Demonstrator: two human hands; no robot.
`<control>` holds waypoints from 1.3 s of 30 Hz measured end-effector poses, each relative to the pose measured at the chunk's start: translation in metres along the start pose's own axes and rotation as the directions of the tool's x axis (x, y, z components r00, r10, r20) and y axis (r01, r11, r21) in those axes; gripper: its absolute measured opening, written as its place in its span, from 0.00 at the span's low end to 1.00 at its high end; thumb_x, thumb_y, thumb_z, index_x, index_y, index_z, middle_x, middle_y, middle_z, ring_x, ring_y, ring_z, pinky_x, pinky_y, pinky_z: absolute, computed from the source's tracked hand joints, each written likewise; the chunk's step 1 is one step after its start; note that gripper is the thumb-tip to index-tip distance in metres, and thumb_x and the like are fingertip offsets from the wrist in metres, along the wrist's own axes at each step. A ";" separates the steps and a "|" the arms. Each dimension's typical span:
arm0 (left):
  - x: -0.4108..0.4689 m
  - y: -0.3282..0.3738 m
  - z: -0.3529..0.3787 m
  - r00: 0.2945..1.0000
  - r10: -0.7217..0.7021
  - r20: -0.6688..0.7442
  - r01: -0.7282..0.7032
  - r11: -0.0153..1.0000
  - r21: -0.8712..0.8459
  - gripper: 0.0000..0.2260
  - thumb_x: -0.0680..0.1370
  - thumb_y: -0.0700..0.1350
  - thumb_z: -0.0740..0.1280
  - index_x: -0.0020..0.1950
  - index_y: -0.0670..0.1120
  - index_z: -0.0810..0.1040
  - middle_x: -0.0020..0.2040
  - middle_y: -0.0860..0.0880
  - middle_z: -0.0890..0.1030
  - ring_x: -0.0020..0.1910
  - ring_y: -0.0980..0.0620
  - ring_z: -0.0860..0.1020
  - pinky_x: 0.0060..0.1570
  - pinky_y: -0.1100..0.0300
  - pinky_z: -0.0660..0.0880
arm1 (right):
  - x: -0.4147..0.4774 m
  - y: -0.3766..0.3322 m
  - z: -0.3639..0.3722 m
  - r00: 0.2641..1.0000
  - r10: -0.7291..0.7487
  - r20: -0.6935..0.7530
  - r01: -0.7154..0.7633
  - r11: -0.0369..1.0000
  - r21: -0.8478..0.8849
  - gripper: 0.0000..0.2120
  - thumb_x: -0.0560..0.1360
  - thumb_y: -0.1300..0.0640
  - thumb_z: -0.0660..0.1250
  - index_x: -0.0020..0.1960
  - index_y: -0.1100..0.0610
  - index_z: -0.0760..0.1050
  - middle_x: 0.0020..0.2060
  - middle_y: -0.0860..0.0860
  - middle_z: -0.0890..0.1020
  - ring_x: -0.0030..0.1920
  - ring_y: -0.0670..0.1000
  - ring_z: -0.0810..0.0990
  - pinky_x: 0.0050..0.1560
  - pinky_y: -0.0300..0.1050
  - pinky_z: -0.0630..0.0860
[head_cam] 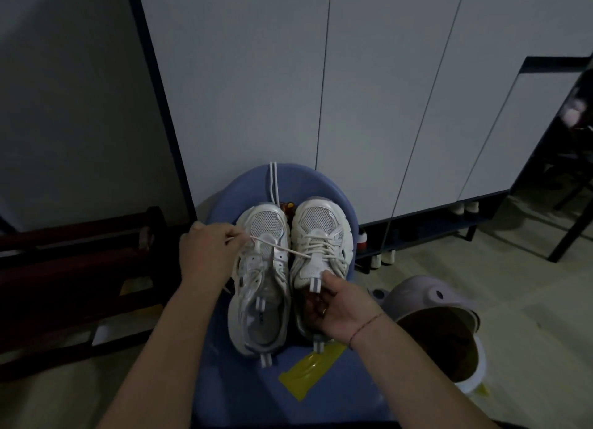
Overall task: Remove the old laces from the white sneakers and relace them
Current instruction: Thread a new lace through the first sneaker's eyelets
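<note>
On the stool (321,380) the two white sneakers stood side by side, the left hand (205,249) pinching the end of a lace (282,249) drawn taut across the left sneaker (260,300) toward the eyelets of the right sneaker (321,223). The right hand (340,306) gripped that shoe at its tongue and collar. Thin, soft and light, the lace would likely pull best pinched near its stiff tip, while the light sneaker, apt to slide, wanted bracing at the padded collar.
</note>
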State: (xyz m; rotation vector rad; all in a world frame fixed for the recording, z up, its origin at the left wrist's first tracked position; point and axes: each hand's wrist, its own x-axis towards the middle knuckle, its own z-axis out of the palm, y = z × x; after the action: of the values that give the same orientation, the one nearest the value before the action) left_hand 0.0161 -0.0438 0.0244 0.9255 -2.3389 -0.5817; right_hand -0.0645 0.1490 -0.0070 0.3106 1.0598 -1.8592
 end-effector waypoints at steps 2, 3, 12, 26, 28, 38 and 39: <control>-0.003 0.006 -0.005 0.998 0.043 0.043 -0.041 0.998 -0.045 0.06 0.76 0.51 0.71 0.44 0.50 0.85 0.40 0.49 0.82 0.45 0.49 0.78 0.50 0.54 0.73 | -0.009 -0.009 -0.001 0.999 0.036 -0.016 -0.039 0.972 -0.233 0.18 0.79 0.48 0.61 0.42 0.62 0.77 0.35 0.56 0.81 0.35 0.52 0.75 0.38 0.43 0.71; -0.004 0.010 -0.008 0.994 0.063 0.090 -0.049 0.988 -0.146 0.06 0.76 0.49 0.71 0.43 0.49 0.84 0.37 0.51 0.81 0.41 0.52 0.78 0.45 0.58 0.72 | -0.015 -0.017 -0.002 0.999 0.018 -0.046 -0.037 0.890 -0.454 0.21 0.78 0.45 0.61 0.39 0.62 0.77 0.33 0.55 0.82 0.34 0.52 0.77 0.37 0.43 0.71; -0.029 0.058 -0.013 0.850 0.391 0.352 -0.202 0.860 -0.468 0.08 0.79 0.44 0.68 0.40 0.51 0.82 0.28 0.64 0.77 0.31 0.67 0.74 0.34 0.72 0.67 | -0.033 -0.037 0.015 0.606 -0.488 0.628 0.742 0.060 -0.668 0.16 0.78 0.61 0.64 0.64 0.51 0.72 0.57 0.44 0.77 0.45 0.46 0.80 0.50 0.39 0.78; -0.028 0.037 -0.035 0.860 0.283 0.424 -0.069 0.888 -0.454 0.12 0.82 0.43 0.62 0.42 0.46 0.82 0.22 0.59 0.71 0.23 0.63 0.68 0.28 0.69 0.64 | -0.018 -0.060 0.001 0.567 -0.810 0.152 0.658 0.334 -0.675 0.05 0.77 0.63 0.65 0.48 0.57 0.78 0.39 0.48 0.80 0.40 0.48 0.76 0.38 0.37 0.75; -0.029 0.040 -0.030 0.850 0.313 0.424 -0.103 0.888 -0.448 0.13 0.82 0.44 0.63 0.39 0.51 0.82 0.25 0.57 0.71 0.25 0.61 0.68 0.29 0.66 0.63 | -0.028 -0.052 0.011 0.506 -0.739 0.444 0.737 0.102 -0.668 0.12 0.76 0.62 0.65 0.58 0.53 0.76 0.52 0.44 0.79 0.45 0.43 0.78 0.46 0.37 0.77; -0.034 0.045 -0.024 0.766 0.356 0.535 -0.066 0.872 -0.486 0.13 0.83 0.44 0.60 0.43 0.51 0.82 0.27 0.56 0.70 0.27 0.61 0.67 0.30 0.66 0.65 | -0.026 -0.055 0.013 0.402 -0.762 0.508 0.632 -0.171 -0.756 0.06 0.73 0.62 0.70 0.40 0.53 0.78 0.37 0.47 0.80 0.38 0.39 0.78 0.42 0.27 0.71; -0.034 0.045 -0.024 0.762 0.343 0.549 -0.018 0.859 -0.512 0.13 0.83 0.43 0.59 0.44 0.49 0.81 0.27 0.55 0.71 0.27 0.60 0.68 0.30 0.66 0.66 | -0.026 -0.056 0.013 0.386 -0.782 0.490 0.626 -0.168 -0.762 0.04 0.73 0.62 0.70 0.42 0.54 0.79 0.39 0.48 0.79 0.38 0.39 0.77 0.43 0.27 0.70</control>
State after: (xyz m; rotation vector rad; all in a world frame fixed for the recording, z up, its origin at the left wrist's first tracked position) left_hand 0.0307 0.0064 0.0567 0.2582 -2.5908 -1.4955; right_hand -0.0942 0.1646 0.0462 -1.1605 2.5979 -1.6732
